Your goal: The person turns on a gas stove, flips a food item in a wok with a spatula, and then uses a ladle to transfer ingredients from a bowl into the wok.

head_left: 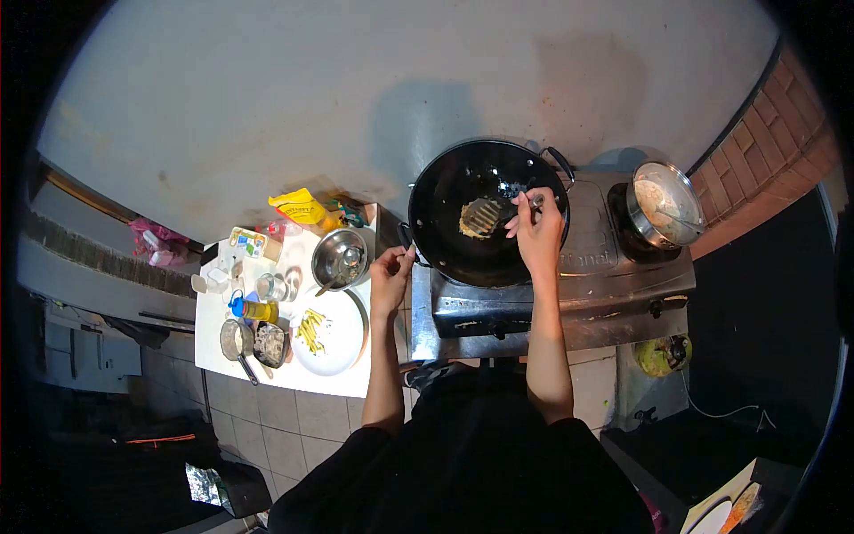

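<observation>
A black wok (pixel 463 254) sits on the left burner of a steel gas stove (pixel 578 294). My left hand (pixel 390 276) grips the wok's handle at its left rim. My right hand (pixel 538 233) holds a slotted spatula (pixel 498 212) whose blade rests over a yellowish piece of food (pixel 471 221) inside the wok.
A steel pot (pixel 663 206) with pale batter stands on the right burner. Left of the stove, a small white table (pixel 347 383) carries a white plate with yellow strips (pixel 322 331), a steel bowl (pixel 340 258), an oil bottle (pixel 253 310), a yellow packet (pixel 301 207) and jars.
</observation>
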